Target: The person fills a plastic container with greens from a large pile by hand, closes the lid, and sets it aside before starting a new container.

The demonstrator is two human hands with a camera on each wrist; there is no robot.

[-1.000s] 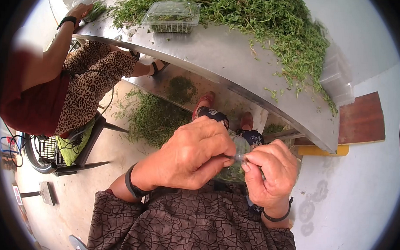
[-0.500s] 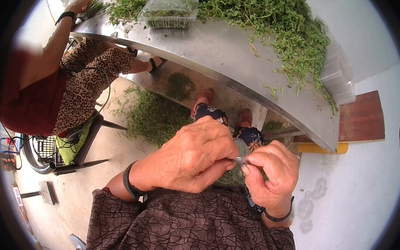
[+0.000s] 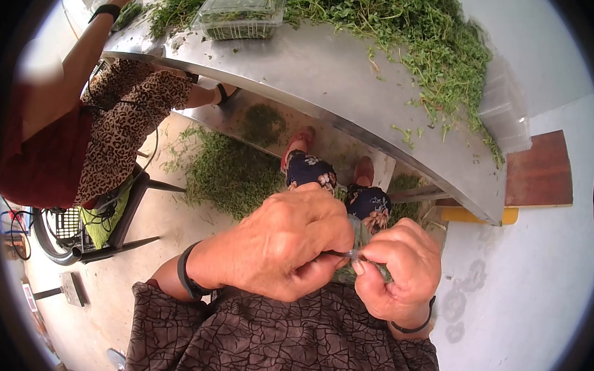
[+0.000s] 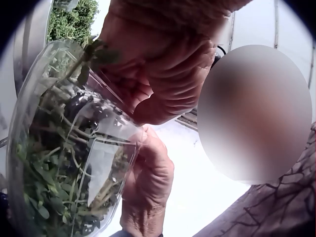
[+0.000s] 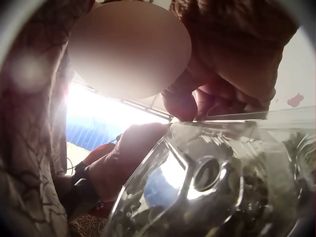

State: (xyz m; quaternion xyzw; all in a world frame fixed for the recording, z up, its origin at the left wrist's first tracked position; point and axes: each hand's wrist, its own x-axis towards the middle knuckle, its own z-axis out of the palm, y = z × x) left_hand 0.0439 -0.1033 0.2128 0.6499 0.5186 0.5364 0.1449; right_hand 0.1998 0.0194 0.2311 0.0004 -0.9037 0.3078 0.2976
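Observation:
A clear plastic clamshell box (image 4: pixel 101 168) packed with leafy green stems is between the two hands, its edge raised toward me. My left hand (image 3: pixel 278 244) pinches that edge between thumb and bent fingers. Close beside it, my right hand (image 3: pixel 402 271) pinches the same edge, thumb tips near each other. The right wrist view shows the plastic face of the box (image 5: pixel 187 173) with a ring-shaped moulding. One leafy sprig (image 4: pixel 86 61) sticks out over the rim in the left wrist view. In the head view, the hands cover most of the box.
A metal table (image 3: pixel 379 90) carries a large heap of greens (image 3: pixel 413 45), a filled clear box (image 3: pixel 241 17) and clear plastic containers (image 3: pixel 505 111) at its right end. More greens (image 3: pixel 225 173) lie on the floor. Another person (image 3: pixel 57 125) sits at the left, near a chair (image 3: pixel 112 225).
Both hands keep pinching the box edge, sitting slightly lower in view. The other person's hand has moved up and right from the greens at the table's far left. The head view has shifted slightly.

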